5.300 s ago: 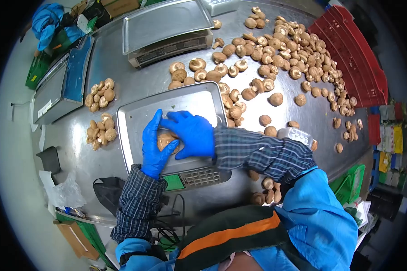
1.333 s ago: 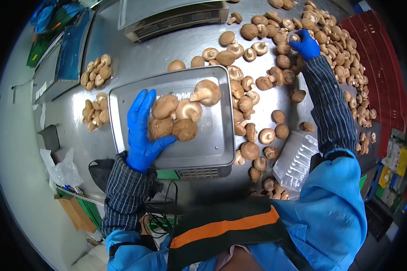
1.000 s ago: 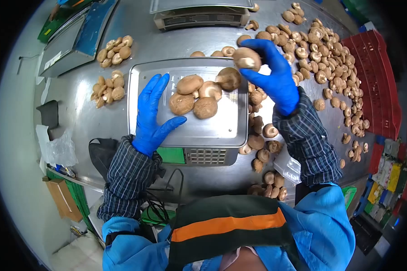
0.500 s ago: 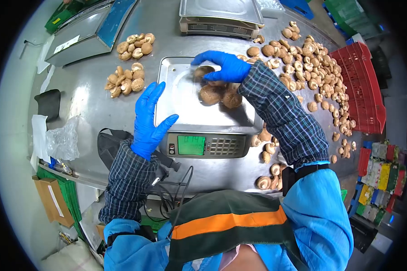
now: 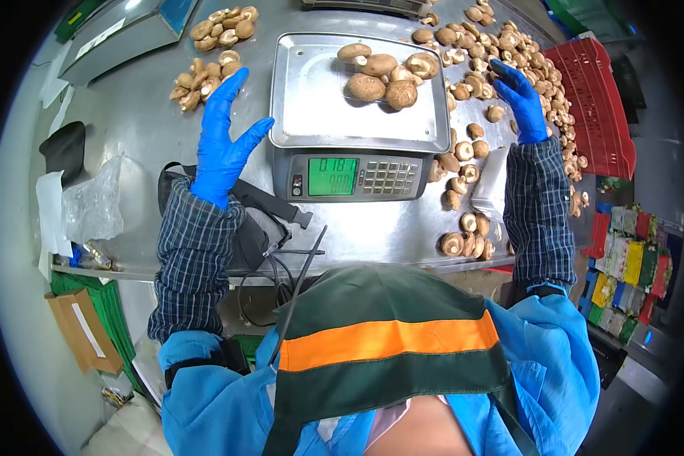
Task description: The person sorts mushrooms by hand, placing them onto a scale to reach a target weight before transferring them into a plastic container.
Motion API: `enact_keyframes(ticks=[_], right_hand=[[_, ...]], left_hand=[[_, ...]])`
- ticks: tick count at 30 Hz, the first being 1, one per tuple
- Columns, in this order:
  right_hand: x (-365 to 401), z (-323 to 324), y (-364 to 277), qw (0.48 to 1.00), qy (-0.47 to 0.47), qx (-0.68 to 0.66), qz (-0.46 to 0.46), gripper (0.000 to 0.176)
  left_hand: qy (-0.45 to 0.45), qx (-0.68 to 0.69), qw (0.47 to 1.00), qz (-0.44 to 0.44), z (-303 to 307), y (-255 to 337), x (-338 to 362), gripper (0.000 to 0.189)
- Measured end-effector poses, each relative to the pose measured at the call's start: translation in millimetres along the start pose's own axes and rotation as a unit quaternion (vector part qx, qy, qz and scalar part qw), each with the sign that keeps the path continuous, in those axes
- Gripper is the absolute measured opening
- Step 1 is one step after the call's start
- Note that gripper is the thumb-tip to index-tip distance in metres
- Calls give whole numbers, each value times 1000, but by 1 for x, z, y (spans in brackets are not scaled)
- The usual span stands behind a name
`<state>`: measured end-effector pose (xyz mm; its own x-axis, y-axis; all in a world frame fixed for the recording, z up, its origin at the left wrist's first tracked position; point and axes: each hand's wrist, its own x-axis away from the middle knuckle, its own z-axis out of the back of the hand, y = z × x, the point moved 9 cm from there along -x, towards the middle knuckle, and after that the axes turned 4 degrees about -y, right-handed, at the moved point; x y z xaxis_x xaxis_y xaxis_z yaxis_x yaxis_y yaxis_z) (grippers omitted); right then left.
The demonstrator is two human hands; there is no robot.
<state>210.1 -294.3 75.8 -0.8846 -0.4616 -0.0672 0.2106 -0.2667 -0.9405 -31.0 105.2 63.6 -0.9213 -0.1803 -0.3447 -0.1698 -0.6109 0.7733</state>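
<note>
Several brown shiitake mushrooms [image 5: 367,87] lie together on the metal pan [image 5: 311,114] of a digital scale, toward its upper right. The scale's green display [image 5: 332,176] is lit. My left hand [image 5: 222,144], in a blue glove, is beside the pan's left edge, open with thumb and fingers apart, holding nothing. My right hand [image 5: 521,102], also gloved in blue, is over the left side of the large mushroom pile [image 5: 520,57]. Its fingers are stretched out and nothing shows in its grasp.
Two small mushroom groups [image 5: 224,29] [image 5: 204,80] sit at the upper left. A red crate [image 5: 593,106] borders the pile on the right. Loose mushrooms [image 5: 467,237] and a white stack [image 5: 491,186] lie right of the scale. A black strap [image 5: 270,204] and cables are in front.
My right hand has let go of the mushrooms on the pan and moved right to the pile. My left hand stays beside the pan. The camera view has shifted.
</note>
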Motion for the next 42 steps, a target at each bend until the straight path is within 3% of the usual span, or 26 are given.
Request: enact_keyframes(ticks=[9,13,14,17,19,20,21,23,25,26,27,30,32,33,34,37,38,42], right_hand=[[23,16,46,996,54,-56,-39,48],[9,3,55,995,58,-81,10,59],[5,-2,53,997,68,-11,20,67],[-13,-29,55,993,110,-41,24,92],[-29,-55,47,987,135,-10,83,101],[-38,-73,55,995,101,9,11,101],[-41,-89,65,995,66,27,-64,101],[-40,-119,61,997,5,74,24,99],[-3,-131,30,994,12,-77,70,96],[17,-136,30,976,50,163,138,94],[22,-144,24,968,28,228,99,97],[21,-142,24,978,26,192,78,107],[17,-132,17,987,-18,-144,74,121],[13,-122,16,993,-21,-50,102,133],[12,-122,20,994,-42,5,103,130],[12,-140,27,978,-85,181,65,118],[9,-137,20,979,-33,183,82,109],[7,-135,21,989,-27,123,82,103]], left_hand=[[-32,-8,999,-27,-32,14,-21,74],[-54,-16,997,-56,-55,26,-48,78],[-49,-26,996,-75,-64,24,-56,80],[-54,-58,991,-110,-96,17,-78,96],[-55,-99,991,-70,-120,16,-93,113],[-69,-77,993,-60,-135,8,-98,127],[-56,-64,995,-58,-144,6,-101,127],[-138,79,987,-28,-172,-11,-99,123],[-121,54,990,-49,-164,-1,-89,113],[-105,38,994,18,-164,-7,-81,112],[-95,19,992,84,-165,-13,-70,111],[-83,69,989,98,-165,-16,-68,115],[-73,35,994,68,-157,-8,-74,118],[-63,0,997,37,-151,0,-77,121],[-71,-2,997,15,-152,9,-80,131],[-102,-42,994,-15,-176,11,-85,129],[-111,-63,992,0,-180,6,-88,125],[-119,-76,990,5,-181,0,-91,120]])
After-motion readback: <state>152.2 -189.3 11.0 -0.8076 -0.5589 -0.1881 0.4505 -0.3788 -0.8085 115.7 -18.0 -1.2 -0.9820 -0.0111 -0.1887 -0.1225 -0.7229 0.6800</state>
